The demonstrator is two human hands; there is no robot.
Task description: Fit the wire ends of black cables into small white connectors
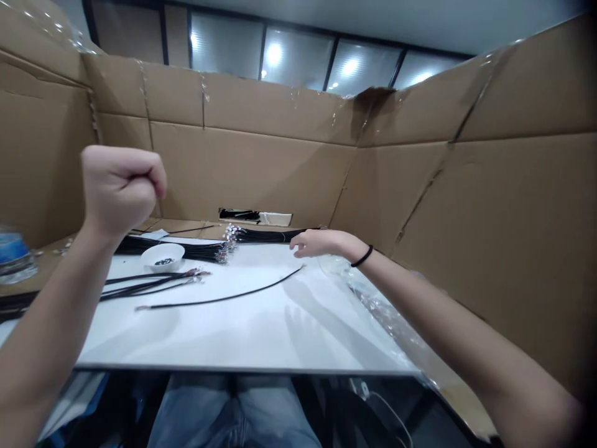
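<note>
My left hand (122, 190) is raised in a closed fist above the left part of the white tabletop (233, 336), touching nothing and showing nothing in its grip. My right hand (321, 242) hangs low at the far side, fingers loosely apart and empty, just past the tip of a single thin black cable (219, 298). That cable curves across the white surface. Behind it lies a long bundle of black cables (186, 251) with metal-tipped ends. A small white bowl (162, 256) holds dark small parts, and several loose black cables (140, 285) lie nearer me.
Cardboard walls (242, 168) surround the work surface on the far and side edges. A further cable bundle (239, 214) lies at the back, a plastic bottle (13, 256) stands at left, and clear plastic film (373, 305) lies along the right edge. My jeans-covered legs (233, 414) show below the front edge.
</note>
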